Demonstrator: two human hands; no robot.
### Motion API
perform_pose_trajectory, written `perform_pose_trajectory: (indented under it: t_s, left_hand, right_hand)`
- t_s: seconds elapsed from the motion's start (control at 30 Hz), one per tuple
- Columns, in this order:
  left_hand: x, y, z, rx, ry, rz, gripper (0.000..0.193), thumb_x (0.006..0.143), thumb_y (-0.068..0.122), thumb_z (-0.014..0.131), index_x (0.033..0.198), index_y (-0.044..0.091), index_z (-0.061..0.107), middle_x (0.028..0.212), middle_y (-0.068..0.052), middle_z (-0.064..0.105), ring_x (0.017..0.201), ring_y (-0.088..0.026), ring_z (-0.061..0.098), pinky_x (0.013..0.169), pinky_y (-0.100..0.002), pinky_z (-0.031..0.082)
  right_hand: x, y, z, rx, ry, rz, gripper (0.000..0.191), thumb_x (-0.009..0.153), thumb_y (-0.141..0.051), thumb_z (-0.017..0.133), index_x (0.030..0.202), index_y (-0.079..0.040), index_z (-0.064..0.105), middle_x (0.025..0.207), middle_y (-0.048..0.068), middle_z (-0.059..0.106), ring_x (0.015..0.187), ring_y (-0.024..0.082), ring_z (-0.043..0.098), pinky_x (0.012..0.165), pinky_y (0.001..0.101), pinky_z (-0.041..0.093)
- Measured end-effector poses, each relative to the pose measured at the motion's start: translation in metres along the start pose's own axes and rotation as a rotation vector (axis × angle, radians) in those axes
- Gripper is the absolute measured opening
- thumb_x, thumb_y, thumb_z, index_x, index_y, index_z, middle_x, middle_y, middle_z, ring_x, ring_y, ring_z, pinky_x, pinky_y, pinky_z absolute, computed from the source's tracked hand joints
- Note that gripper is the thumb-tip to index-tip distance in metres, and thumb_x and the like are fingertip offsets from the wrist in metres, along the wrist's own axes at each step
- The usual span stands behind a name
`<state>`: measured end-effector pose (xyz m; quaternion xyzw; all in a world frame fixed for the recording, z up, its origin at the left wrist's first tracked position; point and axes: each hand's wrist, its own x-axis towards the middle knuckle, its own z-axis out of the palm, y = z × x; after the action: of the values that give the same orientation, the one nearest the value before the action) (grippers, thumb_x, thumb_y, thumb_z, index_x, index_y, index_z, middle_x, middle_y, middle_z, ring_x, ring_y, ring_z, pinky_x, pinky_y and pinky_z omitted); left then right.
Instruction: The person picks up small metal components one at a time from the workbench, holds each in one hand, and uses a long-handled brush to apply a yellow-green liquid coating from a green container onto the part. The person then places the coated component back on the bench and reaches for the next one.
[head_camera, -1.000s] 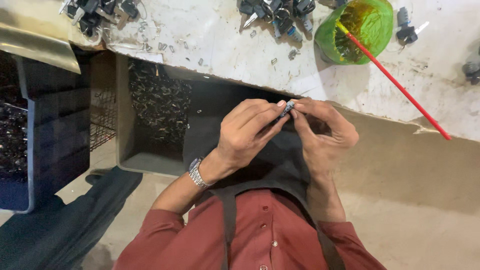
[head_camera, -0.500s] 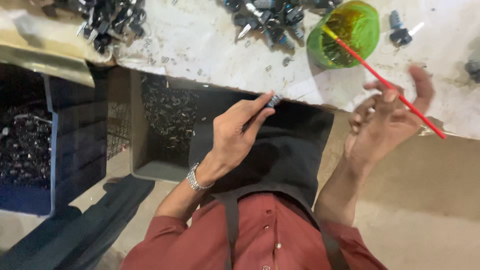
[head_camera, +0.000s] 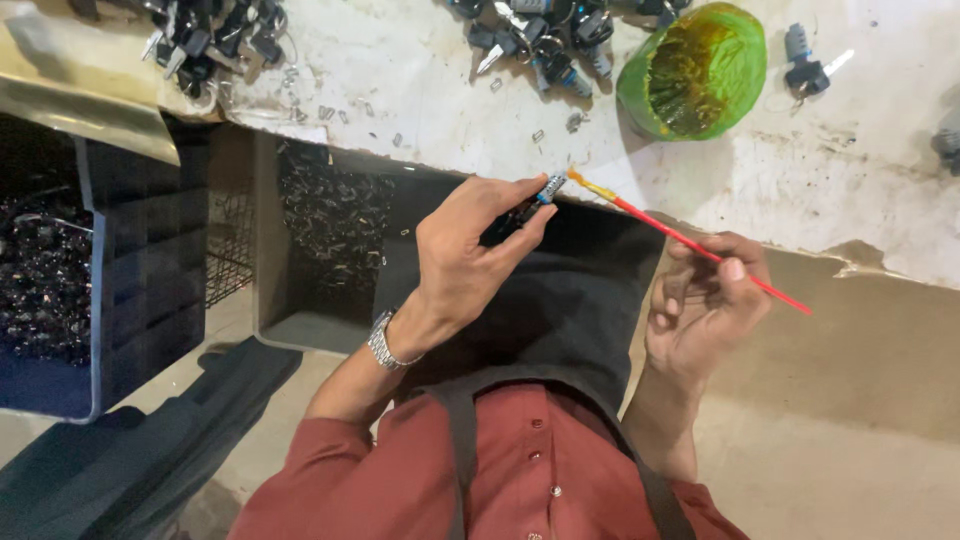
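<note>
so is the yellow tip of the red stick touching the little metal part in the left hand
Cannot tell. In the head view the red stick ends right beside the small metal part in the left hand, but neither a gap nor contact shows plainly.

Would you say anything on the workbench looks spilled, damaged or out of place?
Yes: small loose metal bits lie scattered across the stained white bench, away from the dark part piles. The green cup sits tilted, its inside smeared yellow.

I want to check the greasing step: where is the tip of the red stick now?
In the head view, the red stick is held by the right hand; its yellow-smeared tip meets the end of the small lock part in the left hand, below the green tub.
</note>
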<state>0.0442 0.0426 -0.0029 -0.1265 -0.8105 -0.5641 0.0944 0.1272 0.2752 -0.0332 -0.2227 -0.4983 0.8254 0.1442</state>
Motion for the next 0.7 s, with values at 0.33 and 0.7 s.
perform_pose_trajectory:
  t_s: [0.33, 0.7]
  left_hand:
    - [-0.016, -0.005, -0.027, 0.101, 0.115, -0.085, 0.029, 0.091, 0.004, 0.085, 0.118, 0.005, 0.073, 0.109, -0.007, 0.074, 0.098, -0.021, 0.073, 0.090, -0.032, 0.059]
    - [0.066, -0.072, -0.067, 0.952, 0.184, 0.186, 0.014, 0.105, 0.008, 0.068, 0.115, -0.002, 0.070, 0.133, -0.022, 0.057, 0.129, -0.043, 0.052, 0.113, -0.052, 0.042]
  right_hand:
    - [0.025, -0.017, -0.012, -0.100, 0.151, -0.362, 0.026, 0.110, -0.026, 0.055, 0.121, -0.003, 0.058, 0.095, 0.017, 0.065, 0.050, 0.016, 0.048, 0.039, 0.0243, 0.034]
    - [0.028, -0.022, 0.053, -0.786, -0.072, -0.238, 0.010, 0.117, -0.008, 0.065, 0.116, 0.001, 0.069, 0.100, 0.010, 0.075, 0.066, 0.006, 0.055, 0.055, 0.0202, 0.045]
